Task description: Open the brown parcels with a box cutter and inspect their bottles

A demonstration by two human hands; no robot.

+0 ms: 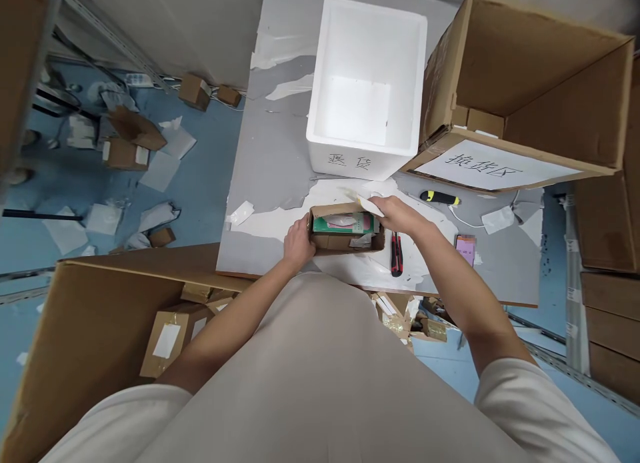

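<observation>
A small cardboard box [325, 244] stands open on the table in front of me. Inside it lie a green and white packet [345, 223] and a crumpled translucent piece [361, 241]. My left hand [299, 243] grips the box at its left end, fingers wrapped round the side. Above the box's right end, my right hand [395, 213] pinches a white slip [371, 207] that looks like paper; its far end is blurred. A red and black utility knife [397, 255] lies just right of the box.
Behind the box stand a white foam box [363, 159] and a large open carton [530, 63] with a handwritten sign. A yellow and black knife [440, 197] and a purple card [466, 249] lie on the right. Another large carton [95, 316], holding taped boxes, stands at lower left.
</observation>
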